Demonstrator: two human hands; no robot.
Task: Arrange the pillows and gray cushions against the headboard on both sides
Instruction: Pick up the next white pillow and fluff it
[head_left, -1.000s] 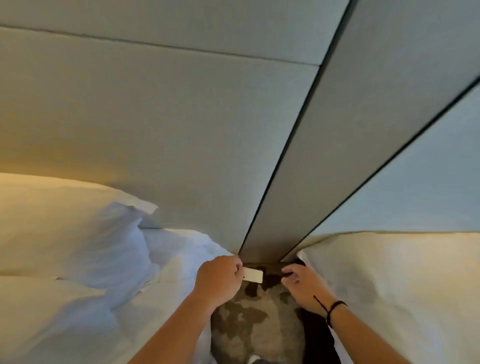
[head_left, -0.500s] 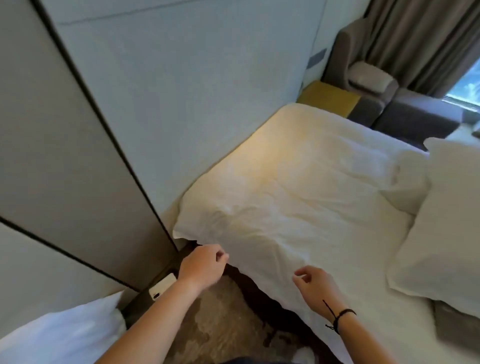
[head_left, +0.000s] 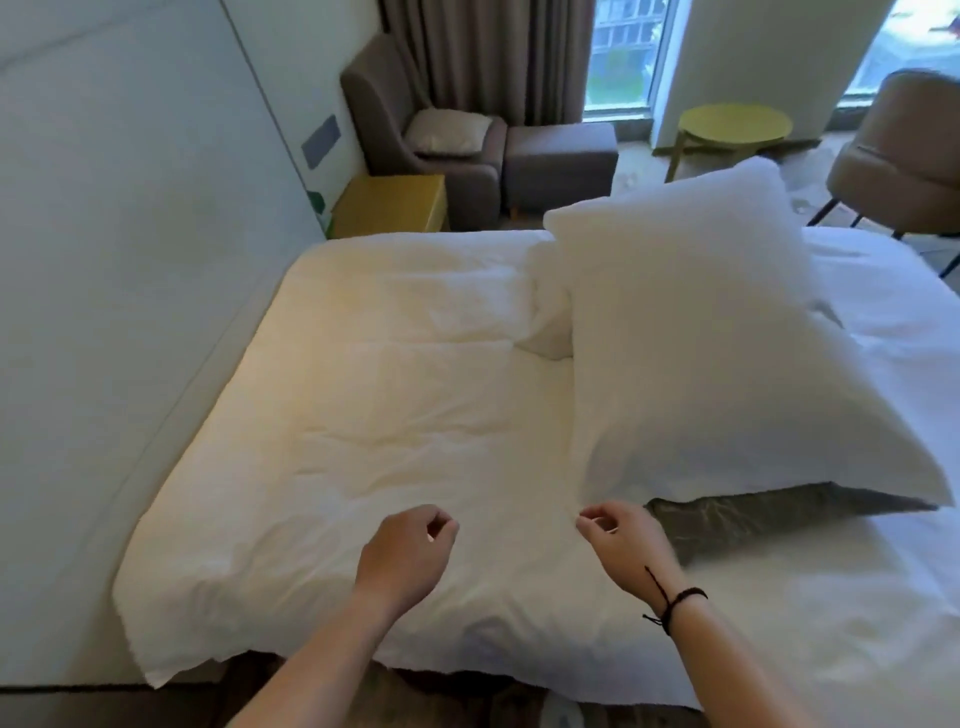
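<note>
wall (head_left: 130, 260): pale panels | armchair (head_left: 415, 140): brown | side table (head_left: 735, 127): round, yellow-green | window (head_left: 623, 52): daylight

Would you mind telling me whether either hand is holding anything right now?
Nothing is held: the left hand and right hand hover loosely curled above the white duvet.

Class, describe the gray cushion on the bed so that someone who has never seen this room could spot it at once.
Start at the white bed beside the pale headboard wall. On its right half lies a large white pillow. The gray cushion pokes out from under that pillow's near edge, by the right hand: the only dark thing among white linen.
</note>
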